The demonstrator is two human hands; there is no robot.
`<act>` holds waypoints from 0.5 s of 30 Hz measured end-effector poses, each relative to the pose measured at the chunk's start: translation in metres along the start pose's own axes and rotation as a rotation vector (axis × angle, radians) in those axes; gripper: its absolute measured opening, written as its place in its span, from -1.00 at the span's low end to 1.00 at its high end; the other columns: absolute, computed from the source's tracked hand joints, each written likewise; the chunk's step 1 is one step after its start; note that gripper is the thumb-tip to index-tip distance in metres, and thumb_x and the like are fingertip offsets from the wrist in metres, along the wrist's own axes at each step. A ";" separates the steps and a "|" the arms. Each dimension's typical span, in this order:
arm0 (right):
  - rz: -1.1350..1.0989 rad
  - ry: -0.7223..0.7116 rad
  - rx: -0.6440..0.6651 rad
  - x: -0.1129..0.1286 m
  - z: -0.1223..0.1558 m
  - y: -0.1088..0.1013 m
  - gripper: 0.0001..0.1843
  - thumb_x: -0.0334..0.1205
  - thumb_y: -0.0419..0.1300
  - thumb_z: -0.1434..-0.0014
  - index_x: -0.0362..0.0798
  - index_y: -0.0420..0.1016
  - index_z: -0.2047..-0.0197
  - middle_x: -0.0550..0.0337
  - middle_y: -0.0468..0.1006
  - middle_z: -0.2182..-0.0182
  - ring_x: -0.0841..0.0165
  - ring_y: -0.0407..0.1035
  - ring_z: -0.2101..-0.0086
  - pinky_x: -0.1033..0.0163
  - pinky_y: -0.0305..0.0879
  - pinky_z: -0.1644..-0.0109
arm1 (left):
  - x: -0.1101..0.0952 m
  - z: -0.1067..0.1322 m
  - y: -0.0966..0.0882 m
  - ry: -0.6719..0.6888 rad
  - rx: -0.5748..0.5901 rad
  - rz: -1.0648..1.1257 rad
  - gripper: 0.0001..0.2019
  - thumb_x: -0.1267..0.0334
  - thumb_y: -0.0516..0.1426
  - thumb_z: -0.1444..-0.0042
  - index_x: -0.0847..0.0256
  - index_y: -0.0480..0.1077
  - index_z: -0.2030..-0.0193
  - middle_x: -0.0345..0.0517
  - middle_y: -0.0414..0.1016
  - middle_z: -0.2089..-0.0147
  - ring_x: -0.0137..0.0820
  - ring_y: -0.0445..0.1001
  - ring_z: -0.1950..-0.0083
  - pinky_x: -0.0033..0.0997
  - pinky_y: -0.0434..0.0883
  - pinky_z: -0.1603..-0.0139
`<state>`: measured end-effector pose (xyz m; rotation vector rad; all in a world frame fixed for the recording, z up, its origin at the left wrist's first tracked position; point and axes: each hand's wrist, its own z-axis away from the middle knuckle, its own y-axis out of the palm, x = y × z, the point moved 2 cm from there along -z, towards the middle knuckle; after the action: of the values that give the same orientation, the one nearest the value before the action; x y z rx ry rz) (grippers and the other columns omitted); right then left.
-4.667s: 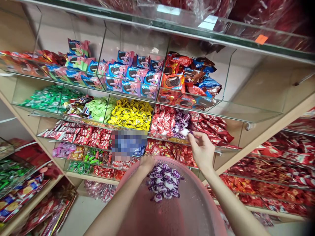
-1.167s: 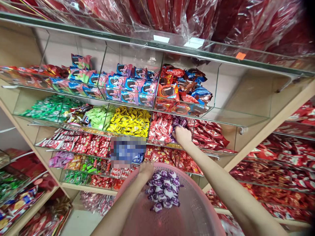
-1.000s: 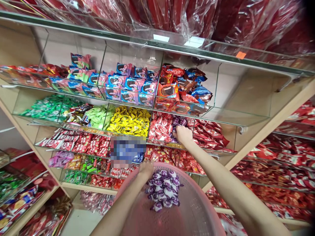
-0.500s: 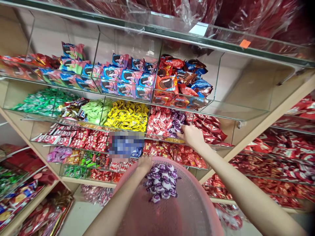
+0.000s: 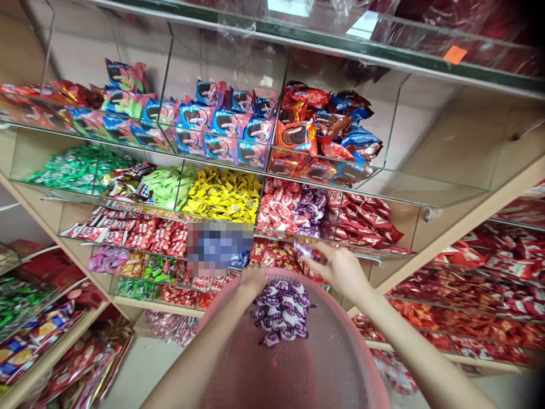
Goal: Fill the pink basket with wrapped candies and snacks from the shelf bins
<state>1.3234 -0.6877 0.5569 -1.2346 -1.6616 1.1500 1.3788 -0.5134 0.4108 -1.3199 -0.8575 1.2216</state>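
My left hand (image 5: 252,282) grips the far rim of a pink perforated basket (image 5: 336,369) held in front of me. A pile of purple-and-white wrapped candies (image 5: 282,311) lies in the basket near that rim. My right hand (image 5: 336,266) hovers just above the basket's far edge, fingers pinched on a purple wrapped candy (image 5: 305,250). Behind it, a glass shelf bin (image 5: 293,213) holds mixed red-and-white and purple candies.
Tiered glass shelves (image 5: 409,196) hold cookie packs (image 5: 221,122), yellow candies (image 5: 223,196), green candies (image 5: 80,170) and red packets (image 5: 366,218). More red packets fill shelves at right (image 5: 468,284) and lower left (image 5: 38,341). A blurred patch (image 5: 219,247) covers one bin front.
My right hand has pulled back out of the mixed candy bin, down toward the basket, with a purple candy pinched in its fingers. The left hand and basket stayed put.
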 end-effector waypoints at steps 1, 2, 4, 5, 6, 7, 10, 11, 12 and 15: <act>-0.039 -0.038 0.041 0.004 0.007 0.011 -0.56 0.13 -0.07 -0.13 0.03 0.42 0.16 0.22 0.49 0.57 0.37 0.37 0.52 0.36 0.06 0.46 | 0.000 0.000 0.001 0.002 -0.007 -0.001 -0.61 0.14 -0.13 -0.16 0.32 0.23 -0.02 0.20 0.40 0.09 -0.11 0.35 0.03 -0.20 0.27 0.08; -0.058 -0.066 0.086 0.007 0.013 0.023 -0.58 0.12 -0.07 -0.13 0.04 0.42 0.17 0.23 0.49 0.57 0.37 0.38 0.52 0.36 0.06 0.46 | 0.001 0.000 0.001 0.001 -0.013 -0.001 -0.59 0.10 -0.15 -0.17 0.31 0.24 -0.02 0.19 0.41 0.09 -0.12 0.36 0.03 -0.21 0.27 0.09; -0.041 -0.103 0.174 0.011 0.022 0.050 -0.63 0.08 -0.04 -0.14 0.06 0.42 0.20 0.23 0.51 0.54 0.36 0.40 0.48 0.36 0.06 0.45 | 0.002 0.000 0.001 -0.004 -0.021 0.009 -0.52 0.01 -0.21 -0.17 0.28 0.27 -0.01 0.17 0.43 0.10 -0.15 0.37 0.04 -0.22 0.27 0.09; -0.018 -0.117 0.217 0.011 0.024 0.063 -0.65 0.06 -0.03 -0.13 0.05 0.43 0.21 0.21 0.52 0.52 0.34 0.41 0.46 0.36 0.07 0.45 | 0.002 0.000 0.001 -0.005 -0.023 0.018 -0.48 -0.02 -0.26 -0.18 0.27 0.28 0.01 0.15 0.44 0.11 -0.16 0.38 0.04 -0.22 0.28 0.09; 0.006 -0.126 0.254 0.011 0.025 0.075 -0.67 0.04 -0.02 -0.13 0.04 0.43 0.23 0.19 0.53 0.49 0.33 0.41 0.44 0.35 0.08 0.44 | 0.003 0.000 0.000 -0.006 -0.025 0.025 -0.44 -0.05 -0.32 -0.18 0.26 0.30 0.03 0.14 0.45 0.12 -0.17 0.39 0.05 -0.23 0.28 0.09; 0.025 -0.134 0.284 0.010 0.026 0.085 -0.68 0.03 0.00 -0.13 0.03 0.44 0.25 0.17 0.53 0.46 0.31 0.42 0.41 0.35 0.09 0.42 | 0.003 0.000 -0.001 -0.005 -0.028 0.030 -0.39 -0.06 -0.37 -0.17 0.26 0.32 0.04 0.13 0.46 0.12 -0.18 0.40 0.06 -0.22 0.28 0.09; 0.032 -0.170 0.320 0.012 0.024 0.105 -0.70 -0.02 0.00 -0.13 -0.01 0.45 0.25 0.11 0.54 0.38 0.29 0.41 0.35 0.34 0.14 0.36 | 0.003 0.001 -0.003 0.000 -0.042 0.028 -0.31 -0.09 -0.44 -0.15 0.25 0.35 0.07 0.12 0.47 0.14 -0.18 0.41 0.07 -0.22 0.29 0.09; 0.024 -0.187 0.320 0.014 0.023 0.109 -0.69 -0.03 -0.01 -0.14 -0.01 0.44 0.25 0.10 0.54 0.37 0.29 0.41 0.34 0.33 0.15 0.34 | 0.003 0.001 -0.003 -0.001 -0.044 0.028 -0.30 -0.10 -0.45 -0.14 0.25 0.36 0.07 0.11 0.47 0.13 -0.19 0.41 0.06 -0.23 0.29 0.08; 0.014 -0.206 0.318 0.017 0.024 0.112 -0.69 -0.03 -0.02 -0.14 -0.02 0.44 0.24 0.10 0.54 0.36 0.28 0.41 0.33 0.32 0.16 0.33 | 0.003 0.001 -0.003 -0.003 -0.044 0.028 -0.29 -0.12 -0.44 -0.14 0.24 0.36 0.06 0.10 0.47 0.13 -0.19 0.41 0.06 -0.23 0.29 0.08; -0.005 -0.233 0.325 0.026 0.029 0.121 -0.65 0.01 -0.05 -0.15 -0.01 0.43 0.23 0.09 0.54 0.37 0.26 0.41 0.32 0.30 0.17 0.32 | 0.003 0.000 -0.003 -0.010 -0.039 0.035 -0.29 -0.14 -0.44 -0.13 0.23 0.36 0.05 0.09 0.47 0.12 -0.19 0.40 0.05 -0.23 0.29 0.08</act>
<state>1.3244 -0.6533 0.4346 -0.9182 -1.5600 1.5388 1.3797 -0.5097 0.4129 -1.3662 -0.8729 1.2447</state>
